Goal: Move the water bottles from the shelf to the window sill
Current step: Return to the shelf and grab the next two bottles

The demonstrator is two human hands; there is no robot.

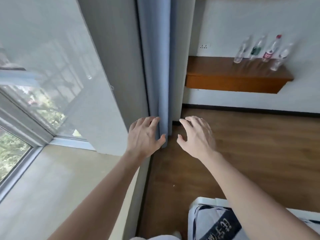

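Water bottles point(271, 51): four, upright in a row on the wooden shelf point(216, 70), upper right, well apart from both my hands.
My left hand point(145, 135): fingers spread, holding nothing, just beside the blue curtain point(159, 66).
My right hand point(197, 135): fingers spread, empty, above the floor point(251, 153).
Window sill point(60, 179): lower left.

Clear plastic water bottles point(263, 50) on glossy orange-brown wooden shelf point(225, 75); matt stone-like window sill point(60, 179); blue cloth curtain point(159, 66).
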